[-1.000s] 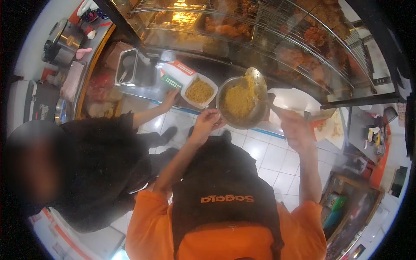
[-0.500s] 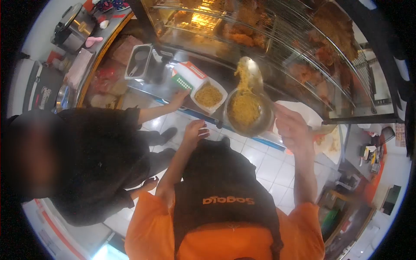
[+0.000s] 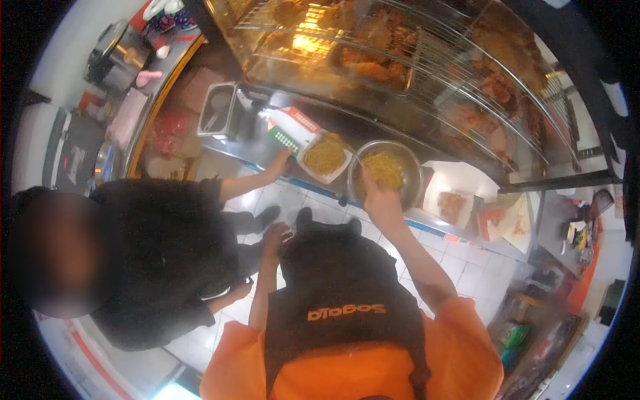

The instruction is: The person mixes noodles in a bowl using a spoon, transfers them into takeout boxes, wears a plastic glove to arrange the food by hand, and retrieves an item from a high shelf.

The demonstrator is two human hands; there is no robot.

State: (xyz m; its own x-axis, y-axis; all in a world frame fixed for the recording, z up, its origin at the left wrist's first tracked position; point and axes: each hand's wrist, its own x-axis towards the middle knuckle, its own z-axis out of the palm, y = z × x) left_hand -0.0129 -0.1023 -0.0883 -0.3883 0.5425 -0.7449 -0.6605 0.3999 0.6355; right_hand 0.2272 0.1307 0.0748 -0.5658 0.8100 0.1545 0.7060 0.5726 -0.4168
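Note:
A round metal bowl (image 3: 413,185) of yellow noodle-like food (image 3: 385,168) stands on the counter. Over its near left part is my right hand (image 3: 381,199), its fingers closed round something thin that I cannot make out. Left of the bowl, an open white box (image 3: 325,179) holds similar food, heaped toward its far side. The box's lid (image 3: 301,122) has red and green patterned edges. My left hand (image 3: 277,233) hangs below the counter near the co-worker, empty, its fingers loosely curled and apart.
A co-worker in black (image 3: 167,257) stands at left, one hand (image 3: 280,163) at the box. A metal container (image 3: 219,110) sits farther left on the counter. Behind is a heated glass cabinet with racks (image 3: 427,57) of fried food. White paper-lined containers (image 3: 452,200) lie at right.
My right hand has moved left and down over the bowl; the metal scoop seen raised earlier is no longer distinct. My left hand has dropped away, down and left. The box's food looks more heaped.

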